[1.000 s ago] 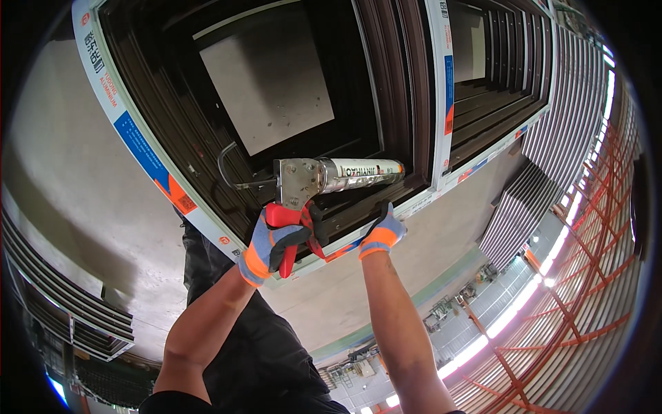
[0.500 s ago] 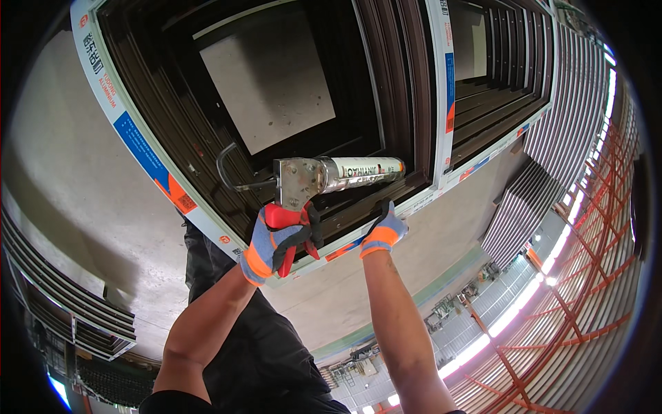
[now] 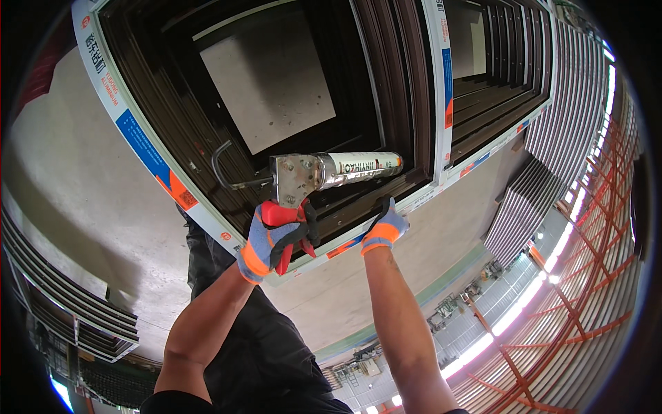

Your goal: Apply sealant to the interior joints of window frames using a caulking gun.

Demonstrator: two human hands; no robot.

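Note:
A caulking gun (image 3: 295, 181) with a metal body and red handle lies across the inner lower side of a dark brown window frame (image 3: 403, 83). Its white sealant cartridge (image 3: 362, 168) points right, and a bent rod sticks out to the left. My left hand (image 3: 276, 234), in a blue, orange and black glove, is wrapped round the red handle. My right hand (image 3: 386, 226), gloved alike, rests at the frame's near edge, its fingers over the rim beside the cartridge's tip. Where the nozzle meets the frame is hard to make out.
White, blue and orange protective tape (image 3: 141, 145) covers the frame's outer edge. A second, narrower opening (image 3: 469, 41) lies right of the divider. More stacked frames (image 3: 69, 290) stand at the left. Bundled ribbed profiles (image 3: 520, 207) lie at the right, above the concrete floor (image 3: 331, 297).
The caulking gun has tilted and shifted very slightly, its cartridge a little to the left and up. Both hands stay nearly in place. Something dark red has appeared at the upper left.

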